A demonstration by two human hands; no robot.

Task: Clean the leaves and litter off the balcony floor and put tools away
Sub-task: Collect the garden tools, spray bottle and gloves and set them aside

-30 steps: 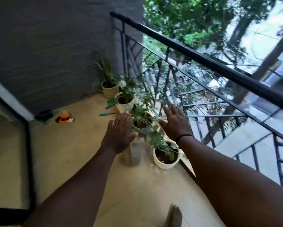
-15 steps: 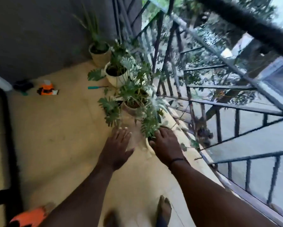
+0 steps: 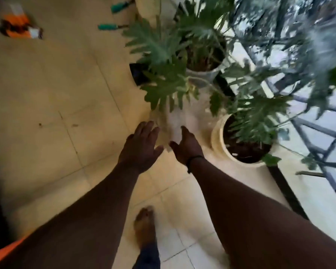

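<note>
Balcony floor (image 3: 46, 90) looks barely started from here: green-handled tools (image 3: 112, 26) lying out, my left hand (image 3: 141, 146) and right hand (image 3: 186, 147) spread, holding nothing.

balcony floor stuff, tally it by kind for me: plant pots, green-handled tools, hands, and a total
Plant pots: 2, the cream pot and the grey pot
Green-handled tools: 2, the upper tool and the lower tool
Hands: 2, the left hand and the right hand, both holding nothing
Total: 6
</note>
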